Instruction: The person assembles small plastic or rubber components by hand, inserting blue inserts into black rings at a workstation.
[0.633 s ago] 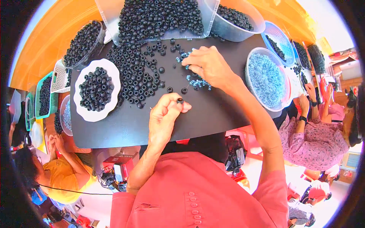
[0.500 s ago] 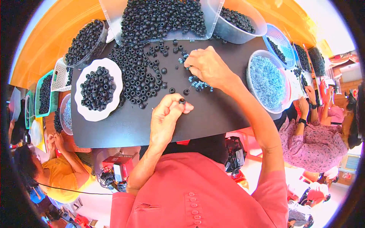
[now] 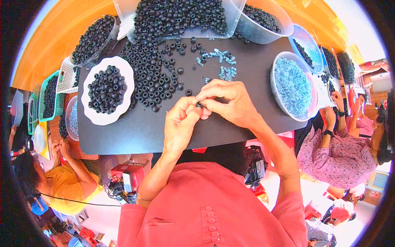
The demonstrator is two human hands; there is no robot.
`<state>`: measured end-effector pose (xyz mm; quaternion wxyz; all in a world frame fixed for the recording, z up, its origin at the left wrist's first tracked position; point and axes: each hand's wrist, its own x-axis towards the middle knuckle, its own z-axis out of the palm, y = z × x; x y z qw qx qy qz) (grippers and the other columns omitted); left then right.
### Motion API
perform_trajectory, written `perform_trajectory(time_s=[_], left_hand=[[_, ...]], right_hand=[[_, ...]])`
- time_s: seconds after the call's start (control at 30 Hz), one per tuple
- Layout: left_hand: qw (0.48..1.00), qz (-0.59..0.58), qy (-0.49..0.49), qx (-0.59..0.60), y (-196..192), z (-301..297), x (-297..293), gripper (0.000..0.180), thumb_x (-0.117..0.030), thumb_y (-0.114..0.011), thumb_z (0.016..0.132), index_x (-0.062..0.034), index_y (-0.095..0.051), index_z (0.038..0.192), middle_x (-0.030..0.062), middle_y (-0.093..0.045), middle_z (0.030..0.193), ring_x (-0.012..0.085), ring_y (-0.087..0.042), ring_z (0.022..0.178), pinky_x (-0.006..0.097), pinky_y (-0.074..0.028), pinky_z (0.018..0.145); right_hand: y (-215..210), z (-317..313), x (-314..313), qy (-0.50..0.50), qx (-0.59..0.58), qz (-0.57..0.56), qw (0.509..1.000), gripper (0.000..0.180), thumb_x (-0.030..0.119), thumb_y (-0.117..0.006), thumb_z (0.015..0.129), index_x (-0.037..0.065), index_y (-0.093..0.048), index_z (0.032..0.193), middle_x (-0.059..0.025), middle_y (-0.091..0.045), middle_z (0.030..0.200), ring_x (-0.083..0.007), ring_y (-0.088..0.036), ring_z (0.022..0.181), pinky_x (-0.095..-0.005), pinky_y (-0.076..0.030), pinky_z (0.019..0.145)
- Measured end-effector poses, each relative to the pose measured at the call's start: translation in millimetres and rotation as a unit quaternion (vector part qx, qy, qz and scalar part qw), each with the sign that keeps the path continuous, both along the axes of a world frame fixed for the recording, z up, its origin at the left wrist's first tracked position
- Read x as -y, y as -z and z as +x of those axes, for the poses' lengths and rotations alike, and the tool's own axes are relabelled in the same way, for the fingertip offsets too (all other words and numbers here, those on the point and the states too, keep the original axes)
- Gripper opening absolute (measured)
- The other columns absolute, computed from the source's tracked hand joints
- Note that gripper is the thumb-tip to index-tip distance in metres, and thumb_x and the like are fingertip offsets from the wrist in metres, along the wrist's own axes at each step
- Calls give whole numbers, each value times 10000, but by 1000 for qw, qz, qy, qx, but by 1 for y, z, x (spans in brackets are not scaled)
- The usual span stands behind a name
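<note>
My left hand (image 3: 179, 123) pinches a small black hollow bead-like piece (image 3: 199, 105) between thumb and fingers, above the near part of the dark table (image 3: 123, 142). Against it, the fingertips of my right hand (image 3: 232, 105) are pressed together; whatever they hold is too small to make out. Just beyond that hand lie loose small coil springs (image 3: 227, 73), pale blue and dark. Many loose black pieces (image 3: 150, 82) are spread to the left, some of them close to my left hand.
A scalloped white plate (image 3: 88, 111) of black pieces stands at left. A clear tub (image 3: 231, 24) of them lies at the back. On the right is a round bowl (image 3: 272, 84) full of springs. People work on the left (image 3: 72, 181) and right (image 3: 337, 152).
My right hand has come back from the springs toward me and now meets my left hand at the black piece. The springs it covered are exposed. My left hand keeps its pinch.
</note>
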<state>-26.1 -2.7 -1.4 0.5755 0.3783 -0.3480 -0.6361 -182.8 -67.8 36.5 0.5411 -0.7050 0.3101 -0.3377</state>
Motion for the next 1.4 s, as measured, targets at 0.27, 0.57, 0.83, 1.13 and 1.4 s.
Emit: perform_trajectory(time_s=[0.27,0.57,0.83,1.13,1.4], left_hand=[[1000,5,4,23,-1,-1,-2,147,23,-507,901,6,-571,1032,-2,-602,785,67,-566,759,221,-463,734],[999,22,-29,0,-4,8,-10,106,-2,-514,907,-7,-572,996,42,-644,843,96,-604,792,237,-482,774],[1000,8,-10,-3,-2,10,-9,102,3,-511,909,5,-563,997,75,-657,849,121,-624,811,265,-500,791],[1000,6,-6,1,-2,13,-6,103,-13,-509,915,2,-562,1003,74,-658,856,120,-624,810,267,-502,790],[1000,7,-8,-8,-2,9,-5,107,-29,-495,924,4,-563,999,62,-651,863,112,-616,817,254,-489,796]], right_hand=[[4,8,-17,74,14,-78,994,100,-44,-608,784,-6,-648,867,-81,-634,852,-129,-620,646,-251,-502,597],[4,17,14,148,-84,-217,961,80,47,-629,779,23,-643,855,-96,-628,784,-189,-615,666,-288,-479,601],[14,34,70,47,-311,-458,831,122,48,-658,687,45,-582,783,-127,-553,806,-300,-583,744,-396,-495,664],[-3,30,39,105,-83,75,988,92,-5,-575,795,7,-607,881,-30,-596,799,-115,-598,712,-246,-486,665],[10,14,-13,89,91,216,968,134,-5,-564,844,-17,-630,960,-42,-624,818,-91,-574,736,-237,-481,707]])
